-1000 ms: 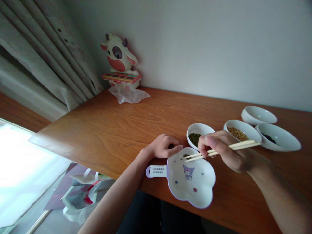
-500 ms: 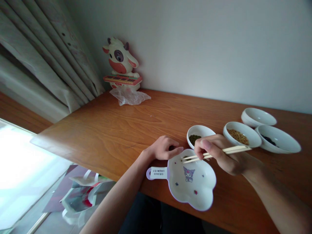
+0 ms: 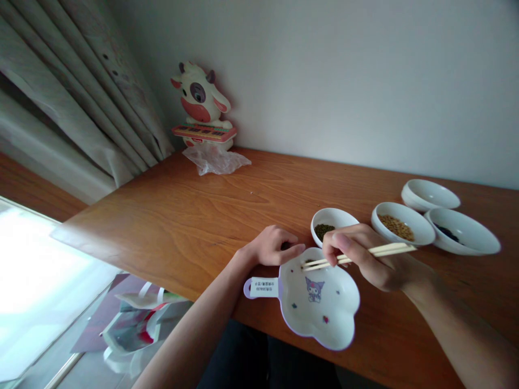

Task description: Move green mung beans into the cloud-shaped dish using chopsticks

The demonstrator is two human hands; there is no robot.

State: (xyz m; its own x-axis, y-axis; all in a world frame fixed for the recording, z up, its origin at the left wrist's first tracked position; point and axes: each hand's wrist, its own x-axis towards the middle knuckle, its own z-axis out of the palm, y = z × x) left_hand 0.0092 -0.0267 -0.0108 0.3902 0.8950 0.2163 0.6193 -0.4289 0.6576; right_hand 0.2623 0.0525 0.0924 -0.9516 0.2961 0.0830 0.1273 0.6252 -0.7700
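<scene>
My right hand (image 3: 365, 256) grips a pair of pale wooden chopsticks (image 3: 357, 256), their tips reaching into the far rim of a white flower-shaped dish (image 3: 324, 308) with a cartoon print and a short labelled handle. A few dark beans lie under the tips. My left hand (image 3: 272, 246) is curled with its fingers resting on the table and its thumb against the dish's far-left rim. Just behind the dish stands a small white bowl of green beans (image 3: 328, 224).
To the right sit a bowl of tan grains (image 3: 401, 226), a bowl with dark beans (image 3: 462, 235) and an empty white bowl (image 3: 430, 194). A cow toy with a keyboard (image 3: 201, 108) stands on crumpled plastic at the back left. The table's front edge (image 3: 133, 259) drops to bags below.
The view has shifted slightly downward and my right hand with the chopsticks has drawn a little to the left over the dish. My left hand stays put.
</scene>
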